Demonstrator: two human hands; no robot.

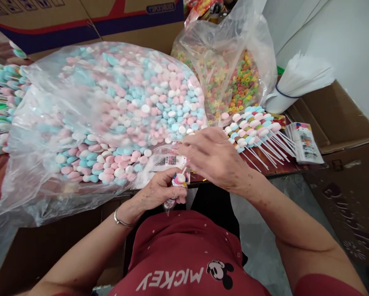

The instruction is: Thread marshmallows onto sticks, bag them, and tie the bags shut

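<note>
My left hand is closed around a candy skewer in a small printed clear bag, held over my lap at the table's front edge. A white candy and a short length of white stick show at the bag's upper end. Over that stick is my right hand, its fingers bent and smeared by motion; whether they grip the stick I cannot tell. Beside my hands, a stack of printed clear bags lies on the table, partly covered by my right fingers.
A large plastic bag of pastel candies spreads across the table. Behind sits a bag of ring gummies. To the right are finished candy skewers, printed cards, a white mug of sticks and a cardboard box.
</note>
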